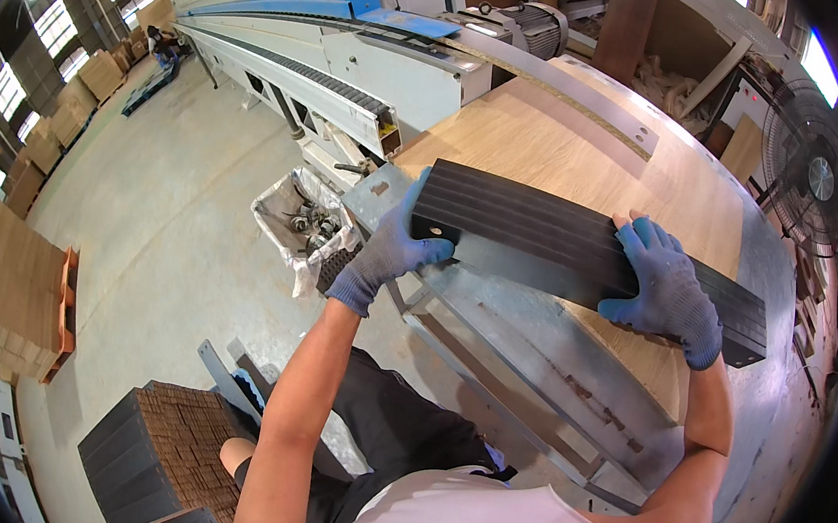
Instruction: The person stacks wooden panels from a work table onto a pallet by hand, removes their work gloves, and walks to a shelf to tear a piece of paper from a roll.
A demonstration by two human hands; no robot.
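Big and bright, our workroom has a pale floor (176,190), with a long white and blue machine (395,75) at the far side of our table and a round fan (820,177) off to the right. Our table top (495,134) is light wood, with grey metal along its near side. On it, right in front of us, is a long black block (531,233) with lines down its top. We can't tell if it is one piece or many strips put together.

It runs long from left to right, on a slant, so its right end is closer to our body than its left end. It lies between our hands, and both touch it, so neither one is nearer. Our left hand (396,245) is right at the left end, gripping it, with the thumb on the near side. Our right hand (665,293) grips across the top, short of the right end, so some of the block pokes out past it. That thumb is on our side and the fingers reach over. Both hands wear blue and grey gloves. Our arms stretch out in front, spread wide.
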